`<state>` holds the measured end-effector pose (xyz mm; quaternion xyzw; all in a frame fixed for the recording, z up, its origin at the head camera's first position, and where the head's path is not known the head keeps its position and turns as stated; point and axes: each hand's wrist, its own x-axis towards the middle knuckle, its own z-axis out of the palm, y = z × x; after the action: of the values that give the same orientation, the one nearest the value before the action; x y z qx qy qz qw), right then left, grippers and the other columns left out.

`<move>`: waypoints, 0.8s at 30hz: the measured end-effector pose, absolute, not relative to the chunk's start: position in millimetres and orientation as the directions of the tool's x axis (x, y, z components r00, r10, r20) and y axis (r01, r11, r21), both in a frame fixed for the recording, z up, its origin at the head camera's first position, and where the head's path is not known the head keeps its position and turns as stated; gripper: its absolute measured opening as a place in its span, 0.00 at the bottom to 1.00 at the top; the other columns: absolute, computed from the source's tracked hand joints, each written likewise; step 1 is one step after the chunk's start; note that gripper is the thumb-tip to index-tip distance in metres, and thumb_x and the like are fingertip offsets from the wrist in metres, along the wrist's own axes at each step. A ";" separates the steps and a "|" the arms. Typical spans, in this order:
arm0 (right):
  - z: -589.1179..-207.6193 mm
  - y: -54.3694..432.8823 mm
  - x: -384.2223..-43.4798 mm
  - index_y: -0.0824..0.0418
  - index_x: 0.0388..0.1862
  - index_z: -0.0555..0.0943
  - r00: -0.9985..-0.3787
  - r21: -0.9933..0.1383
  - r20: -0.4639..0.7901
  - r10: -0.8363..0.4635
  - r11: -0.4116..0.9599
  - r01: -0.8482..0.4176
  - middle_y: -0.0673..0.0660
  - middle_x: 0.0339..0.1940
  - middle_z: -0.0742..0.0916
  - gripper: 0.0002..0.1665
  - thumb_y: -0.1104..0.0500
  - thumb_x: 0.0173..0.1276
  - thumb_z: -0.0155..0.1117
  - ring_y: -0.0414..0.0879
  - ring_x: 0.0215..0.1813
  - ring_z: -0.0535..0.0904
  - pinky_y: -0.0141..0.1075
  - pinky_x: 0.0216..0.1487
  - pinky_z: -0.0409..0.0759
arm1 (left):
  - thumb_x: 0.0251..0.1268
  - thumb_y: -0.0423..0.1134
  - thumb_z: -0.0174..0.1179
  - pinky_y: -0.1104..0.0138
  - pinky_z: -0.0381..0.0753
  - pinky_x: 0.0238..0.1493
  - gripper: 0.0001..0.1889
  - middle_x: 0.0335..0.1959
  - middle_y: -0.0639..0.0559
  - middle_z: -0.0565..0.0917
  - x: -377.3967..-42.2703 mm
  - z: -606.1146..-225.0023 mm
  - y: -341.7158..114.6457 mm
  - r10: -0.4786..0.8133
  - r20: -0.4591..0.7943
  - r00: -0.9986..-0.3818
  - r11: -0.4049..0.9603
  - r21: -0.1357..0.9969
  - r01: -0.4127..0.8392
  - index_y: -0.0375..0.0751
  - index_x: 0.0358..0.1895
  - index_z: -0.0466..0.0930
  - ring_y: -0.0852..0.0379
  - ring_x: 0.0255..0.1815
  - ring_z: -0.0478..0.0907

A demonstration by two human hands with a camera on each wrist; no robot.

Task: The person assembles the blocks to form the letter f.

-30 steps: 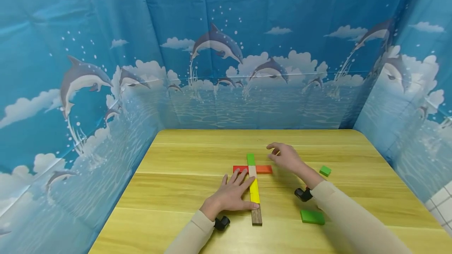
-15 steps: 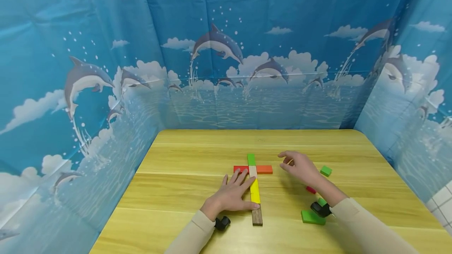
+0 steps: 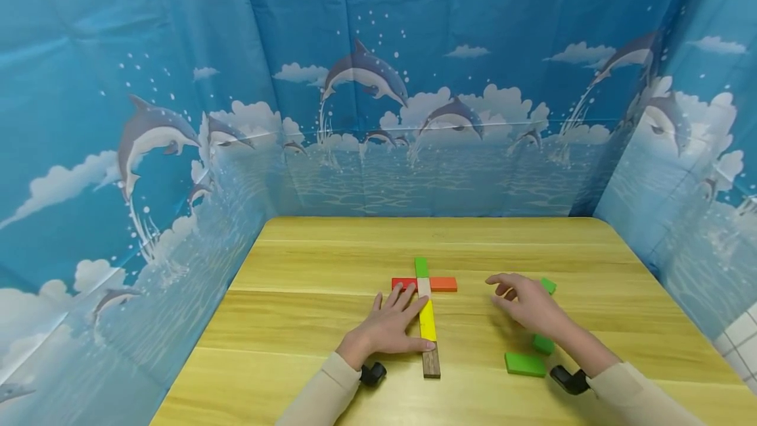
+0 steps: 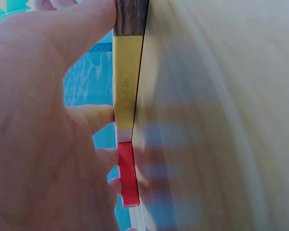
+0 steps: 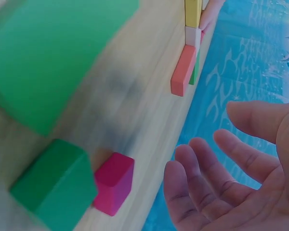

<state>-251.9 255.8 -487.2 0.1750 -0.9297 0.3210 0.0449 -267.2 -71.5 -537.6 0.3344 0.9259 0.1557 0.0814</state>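
Flat coloured blocks lie in a cross on the table. A green block [image 3: 421, 267] is at the top, with a pale wood block [image 3: 423, 288] below it, then a yellow block [image 3: 427, 324] and a dark brown block [image 3: 431, 365]. A red block [image 3: 402, 282] forms the left arm, an orange-red block [image 3: 443, 284] the right. My left hand [image 3: 387, 331] rests spread over the cross; its thumb touches the brown block, its fingertips the yellow and red ones. My right hand [image 3: 532, 304], fingers loosely curled and holding nothing, hovers over loose blocks at the right.
A long green block [image 3: 525, 365] lies right of the cross. Two smaller green ones, a near block [image 3: 543, 345] and a far block [image 3: 549, 285], are partly behind the right hand. A crimson block [image 5: 114, 183] shows in the right wrist view. A dolphin-print curtain [image 3: 378, 183] encloses the table.
My right hand has drawn back from beside the cross, rightward and toward me, over the loose blocks. The left hand and the cross have stayed put.
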 end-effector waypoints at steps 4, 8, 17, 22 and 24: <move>-490.6 259.3 -245.7 0.61 0.62 0.81 -0.932 -0.593 0.188 -0.309 0.721 -0.359 0.55 0.44 0.86 0.21 0.61 0.71 0.67 0.45 0.41 0.82 0.38 0.38 0.81 | 0.62 0.77 0.49 0.36 0.38 0.74 0.51 0.84 0.48 0.40 -266.8 -536.3 -72.0 0.644 -0.048 -0.763 0.729 0.339 0.594 0.60 0.83 0.44 0.44 0.82 0.32; -494.5 263.2 -240.0 0.61 0.63 0.80 -0.933 -0.614 0.172 -0.314 0.707 -0.352 0.55 0.44 0.86 0.22 0.60 0.71 0.68 0.44 0.41 0.82 0.35 0.38 0.81 | 0.63 0.77 0.49 0.36 0.37 0.74 0.50 0.84 0.48 0.40 -267.0 -534.7 -72.5 0.648 -0.050 -0.760 0.727 0.339 0.597 0.60 0.83 0.44 0.45 0.82 0.31; -499.5 272.7 -223.9 0.58 0.63 0.80 -0.930 -0.654 0.156 -0.334 0.670 -0.350 0.54 0.46 0.86 0.26 0.52 0.69 0.71 0.43 0.43 0.82 0.34 0.38 0.81 | 0.62 0.77 0.49 0.36 0.37 0.74 0.50 0.84 0.49 0.39 -266.7 -535.1 -71.4 0.646 -0.054 -0.762 0.729 0.340 0.594 0.61 0.83 0.43 0.45 0.82 0.31; -502.5 280.8 -214.0 0.58 0.64 0.79 -0.920 -0.681 0.140 -0.367 0.638 -0.358 0.54 0.46 0.85 0.28 0.50 0.68 0.71 0.45 0.45 0.81 0.35 0.41 0.82 | 0.62 0.78 0.48 0.36 0.37 0.74 0.50 0.84 0.49 0.39 -268.0 -537.6 -70.5 0.644 -0.053 -0.763 0.730 0.339 0.593 0.62 0.83 0.43 0.45 0.82 0.31; -504.9 283.7 -211.1 0.58 0.65 0.79 -0.911 -0.700 0.124 -0.393 0.616 -0.361 0.54 0.46 0.85 0.30 0.50 0.67 0.72 0.47 0.46 0.82 0.35 0.41 0.82 | 0.62 0.78 0.48 0.36 0.36 0.74 0.50 0.84 0.49 0.39 -268.3 -538.0 -70.8 0.643 -0.055 -0.764 0.731 0.341 0.590 0.62 0.83 0.42 0.45 0.82 0.31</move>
<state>-211.1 283.7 -504.9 0.2097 -0.8987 0.3845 -0.0210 -268.3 -70.8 -538.0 0.3327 0.9265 0.1537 0.0850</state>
